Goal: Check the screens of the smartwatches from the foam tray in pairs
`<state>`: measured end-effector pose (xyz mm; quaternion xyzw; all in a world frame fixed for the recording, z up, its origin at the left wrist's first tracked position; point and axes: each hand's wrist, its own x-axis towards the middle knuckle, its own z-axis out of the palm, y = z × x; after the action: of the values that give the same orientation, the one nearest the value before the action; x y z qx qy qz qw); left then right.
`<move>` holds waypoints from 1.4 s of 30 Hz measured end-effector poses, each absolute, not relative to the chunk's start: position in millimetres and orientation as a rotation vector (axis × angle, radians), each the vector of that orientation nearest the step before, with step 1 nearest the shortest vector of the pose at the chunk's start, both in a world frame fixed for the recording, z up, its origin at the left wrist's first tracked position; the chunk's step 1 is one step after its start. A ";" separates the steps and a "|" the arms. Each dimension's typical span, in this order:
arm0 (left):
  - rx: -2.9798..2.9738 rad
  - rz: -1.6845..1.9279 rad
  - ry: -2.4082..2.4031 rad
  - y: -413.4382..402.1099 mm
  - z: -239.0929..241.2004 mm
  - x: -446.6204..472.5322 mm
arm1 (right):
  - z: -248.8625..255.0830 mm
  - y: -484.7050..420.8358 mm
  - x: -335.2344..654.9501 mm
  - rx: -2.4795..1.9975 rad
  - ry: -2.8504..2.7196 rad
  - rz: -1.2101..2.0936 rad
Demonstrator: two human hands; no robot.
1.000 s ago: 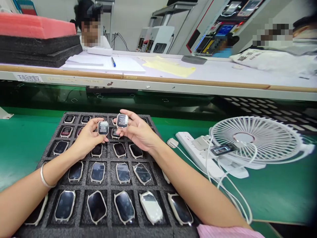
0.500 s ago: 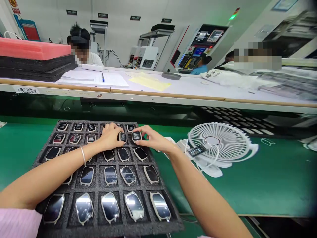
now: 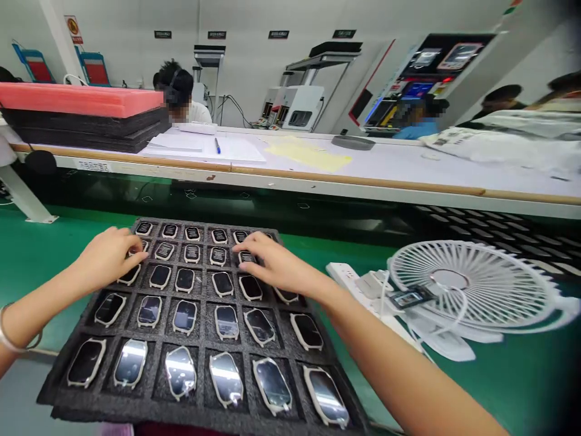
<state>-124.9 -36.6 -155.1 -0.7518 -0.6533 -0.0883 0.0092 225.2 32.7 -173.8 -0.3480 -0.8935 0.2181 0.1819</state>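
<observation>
Right hand [image 3: 278, 264] spread over a watch [image 3: 249, 258], left hand [image 3: 109, 257] at a second watch [image 3: 145, 245]

From where I stand, the right thumb and forefinger are parted about the first watch, which lies in its compartment, second row from the back. At that row's left end the left hand curls in; I can't tell whether it pinches anything. I'd call this setting or straightening watches in the black foam tray [image 3: 136, 407]; the next move seems to call for a light touch on the case edges (the snug compartments leave fingers little room). Right of the tray, a power strip [image 3: 344, 275] and white fan [image 3: 449, 278] could crowd the elbow. Behind, a raised shelf [image 3: 254, 178] limits reach.
</observation>
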 end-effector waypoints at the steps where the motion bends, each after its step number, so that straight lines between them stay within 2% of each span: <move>1: -2.321 -0.201 -2.123 -45.0 -161.7 -136.9 | -172.1 28.1 205.7 -0.906 -2.574 0.634; 4: -2.273 -0.132 -2.248 -63.6 -181.7 -152.1 | -170.9 14.2 143.9 -0.749 -2.739 0.617; 7: -2.222 -0.189 -2.293 -69.2 -193.4 -147.7 | -173.2 4.4 90.6 -0.851 -2.916 0.443; 10: -2.252 -0.323 -2.357 -66.4 -195.1 -142.3 | -176.5 -0.1 57.5 -0.999 -2.975 0.356; 14: -2.312 -0.578 -2.426 -61.7 -184.1 -142.5 | -179.6 -1.6 48.0 -0.943 -2.884 0.458; 16: -2.340 -0.921 -2.489 -59.7 -173.7 -142.1 | -180.0 -2.1 55.2 -0.873 -2.741 0.538; 18: -2.413 -1.464 -2.535 -56.9 -162.6 -137.3 | -179.5 -2.2 67.9 -0.815 -2.540 0.727; 21: -2.556 -2.173 -2.495 -50.3 -151.8 -117.8 | -178.3 0.4 92.8 -0.829 -2.148 1.313; 23: -2.606 -2.367 -2.487 -43.7 -150.8 -97.5 | -178.6 4.9 109.8 -0.887 -1.847 1.644; 26: -2.573 -2.348 -2.535 -31.4 -156.0 -64.7 | -182.8 13.5 130.6 -0.908 -1.437 1.857; 30: -2.520 -2.200 -2.600 -17.7 -165.4 -35.2 | -192.5 21.2 146.0 -0.772 -1.123 1.969; 35: -2.383 -2.236 -2.586 -15.4 -181.3 -29.0 | -202.7 20.0 152.4 -0.708 -1.143 2.024; 42: -2.531 -2.074 -2.371 -19.9 -196.5 -32.1 | -207.2 11.3 154.3 -0.629 -1.227 2.057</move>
<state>-32.1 -19.9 -196.5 -0.5640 -0.5284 -0.4622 -0.4347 154.3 11.3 -207.2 -0.2400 -0.4684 0.7851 0.3266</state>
